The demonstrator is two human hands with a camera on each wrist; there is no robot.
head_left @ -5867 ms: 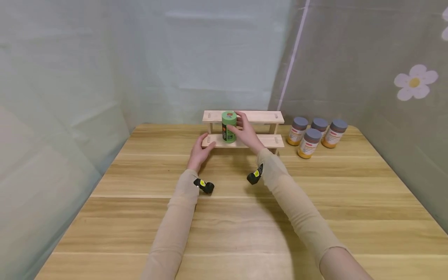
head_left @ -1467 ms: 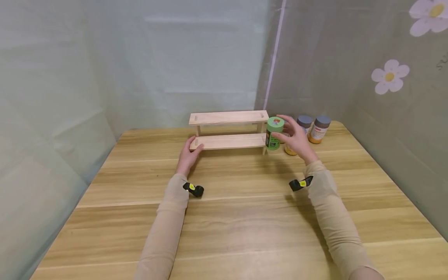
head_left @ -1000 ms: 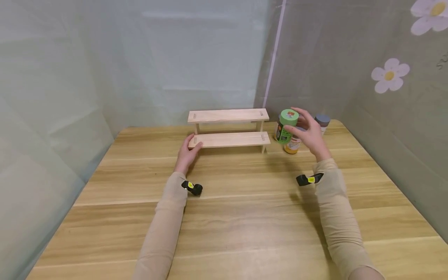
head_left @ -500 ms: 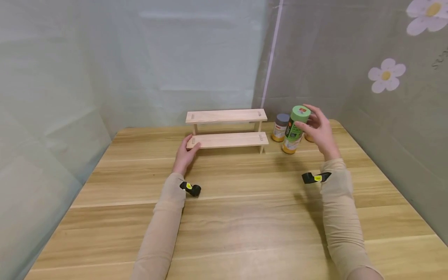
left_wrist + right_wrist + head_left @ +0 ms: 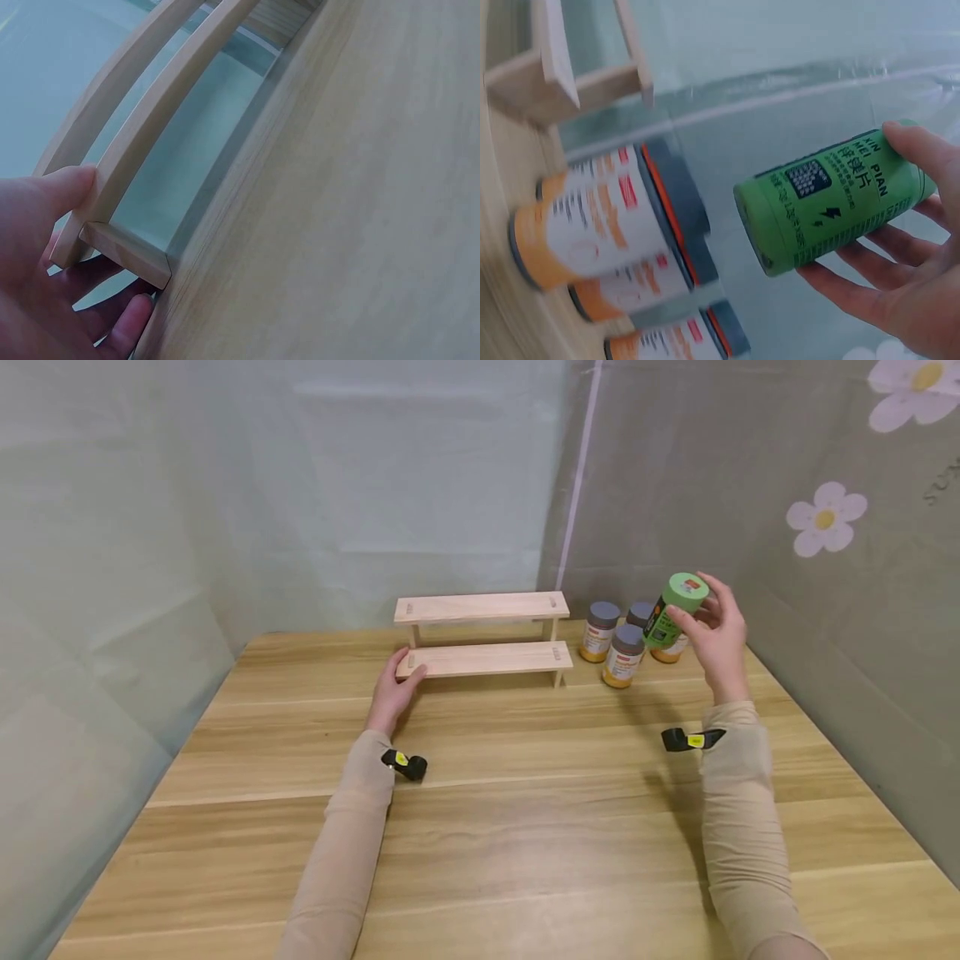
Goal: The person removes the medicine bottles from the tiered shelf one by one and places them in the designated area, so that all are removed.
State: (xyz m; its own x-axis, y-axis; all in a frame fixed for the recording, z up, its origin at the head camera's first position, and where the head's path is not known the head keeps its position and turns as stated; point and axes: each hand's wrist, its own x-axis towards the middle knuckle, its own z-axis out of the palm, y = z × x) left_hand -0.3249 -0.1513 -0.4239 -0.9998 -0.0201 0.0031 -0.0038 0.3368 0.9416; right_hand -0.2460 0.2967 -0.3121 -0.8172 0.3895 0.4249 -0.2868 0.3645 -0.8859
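Note:
My right hand holds a green supplement bottle in the air, tilted, between thumb and fingers. In the right wrist view, the bottle shows its printed label, and its base points toward the left. Near it stand several orange-and-white jars with grey lids, upright on the table; the raised bottle overlaps the rearmost ones in the head view. My left hand grips the left end of a two-tier wooden rack. In the left wrist view, the thumb lies on the lower board and the fingers reach beneath.
The light wooden table reaches back to a pale curtain. On the right hangs a grey curtain with flower prints. The jars stand close by the rack's right end. Both rack boards hold nothing.
Earlier the green bottle stood over the rack's lower board in my right hand. It has moved right past the jars, rising and tilting. My left hand keeps its grip on the rack.

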